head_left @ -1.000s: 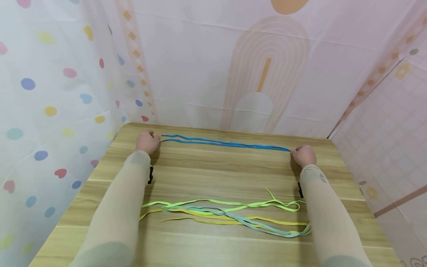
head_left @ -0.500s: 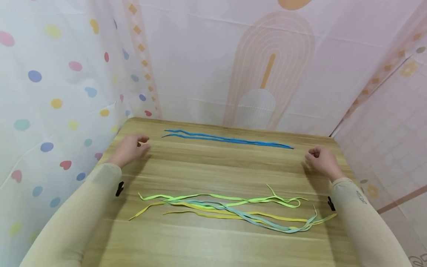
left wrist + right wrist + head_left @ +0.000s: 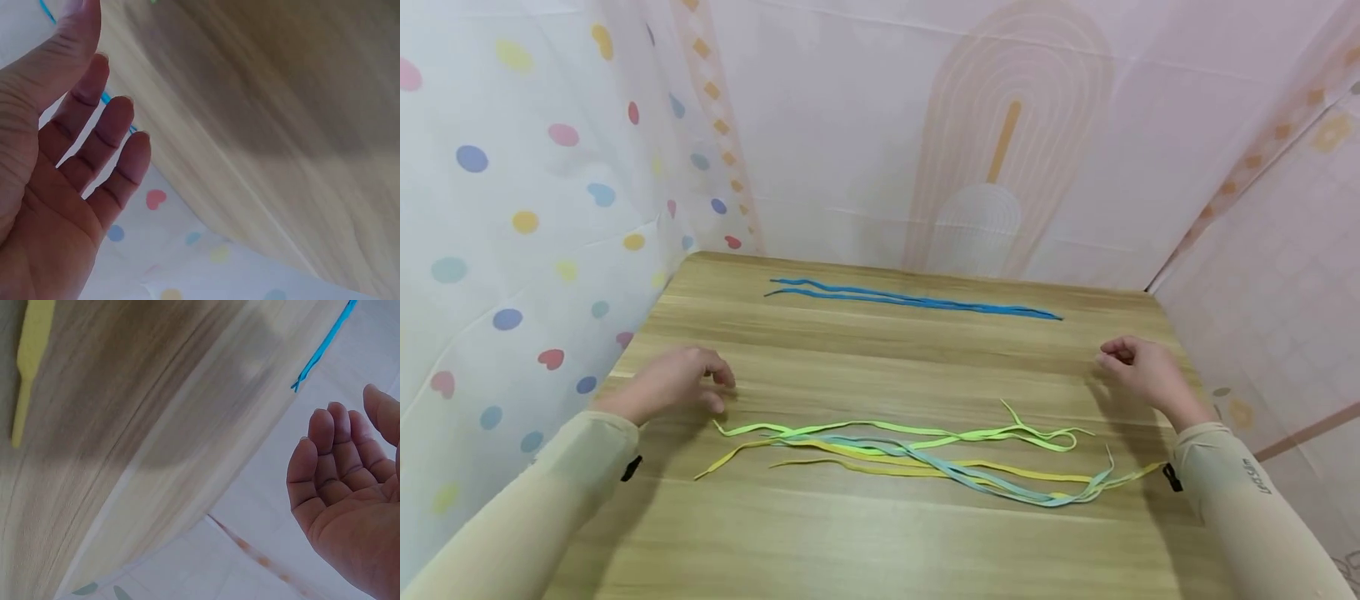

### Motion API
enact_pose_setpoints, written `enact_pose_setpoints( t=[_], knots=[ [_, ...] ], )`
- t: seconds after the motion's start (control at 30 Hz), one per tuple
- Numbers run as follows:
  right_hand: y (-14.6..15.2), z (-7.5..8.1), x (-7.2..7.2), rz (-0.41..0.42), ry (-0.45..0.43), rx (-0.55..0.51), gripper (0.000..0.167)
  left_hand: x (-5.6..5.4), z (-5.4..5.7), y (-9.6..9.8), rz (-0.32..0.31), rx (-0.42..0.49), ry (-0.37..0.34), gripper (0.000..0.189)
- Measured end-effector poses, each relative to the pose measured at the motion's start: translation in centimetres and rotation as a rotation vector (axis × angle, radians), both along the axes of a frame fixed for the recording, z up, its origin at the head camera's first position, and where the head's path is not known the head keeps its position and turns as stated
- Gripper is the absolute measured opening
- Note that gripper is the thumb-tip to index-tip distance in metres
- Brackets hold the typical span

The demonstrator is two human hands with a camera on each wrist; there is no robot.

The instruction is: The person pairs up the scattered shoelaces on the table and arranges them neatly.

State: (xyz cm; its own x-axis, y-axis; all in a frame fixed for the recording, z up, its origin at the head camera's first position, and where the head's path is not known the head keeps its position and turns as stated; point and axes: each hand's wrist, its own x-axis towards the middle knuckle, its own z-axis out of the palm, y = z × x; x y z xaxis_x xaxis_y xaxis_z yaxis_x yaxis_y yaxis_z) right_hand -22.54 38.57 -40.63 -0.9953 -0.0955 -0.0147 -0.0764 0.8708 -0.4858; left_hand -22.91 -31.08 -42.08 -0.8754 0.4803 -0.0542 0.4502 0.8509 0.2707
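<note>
A blue shoelace (image 3: 880, 297), lying in two near-parallel strands, stretches across the back of the table in the head view. Nearer the front, neon green (image 3: 880, 426), yellow (image 3: 1015, 469) and pale blue-green shoelaces (image 3: 955, 485) cross one another in a loose bundle. My left hand (image 3: 677, 382) hovers just above the bundle's left end, fingers loosely bent and holding nothing. To the right, between the blue lace and the bundle's right end, hangs my right hand (image 3: 1150, 373). Its relaxed fingers (image 3: 322, 434) hold nothing in the right wrist view.
The wooden table (image 3: 865, 542) has a rounded back left corner. A patterned curtain (image 3: 835, 150) stands right behind it. Dotted cloth (image 3: 490, 250) lines the left side, and a pink grid-printed cloth (image 3: 1277, 275) lines the right.
Both hands have let go of the blue shoelace's ends and drawn apart. Since then they have come nearer the front, the left further than the right. The blue lace stays at the back.
</note>
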Motion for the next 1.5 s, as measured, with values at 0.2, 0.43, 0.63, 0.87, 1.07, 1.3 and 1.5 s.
enact_pose_setpoints(
  t=[0.2, 0.43, 0.63, 0.87, 1.07, 1.3, 1.5],
  knots=[
    [-0.2, -0.6, 0.2, 0.003, -0.003, 0.001, 0.04, 1.3, -1.1, 2.9, -0.07, 0.001, 0.027, 0.02],
    [-0.7, -1.6, 0.6, 0.024, -0.013, 0.007, 0.041, 2.6, -2.5, 7.2, -0.131, 0.029, -0.052, 0.018],
    [-0.8, -1.9, 1.1, 0.036, -0.007, 0.013, 0.039, 3.4, -3.1, 8.2, -0.116, 0.015, -0.056, 0.019],
    [-0.9, -2.0, 1.3, 0.027, -0.001, 0.015, 0.036, 3.7, -3.2, 8.5, -0.118, 0.023, -0.101, 0.023],
    [-1.4, -2.4, 1.1, 0.041, 0.018, 0.019, 0.033, 4.2, -3.4, 8.6, -0.107, 0.031, -0.149, 0.019],
    [-1.5, -2.6, 1.1, 0.055, 0.011, 0.013, 0.033, 4.6, -2.8, 8.7, -0.071, 0.086, -0.116, 0.015],
    [-1.6, -2.6, 1.4, 0.048, -0.014, 0.011, 0.035, 3.7, -2.2, 8.3, -0.018, 0.223, -0.129, 0.006]
  ],
)
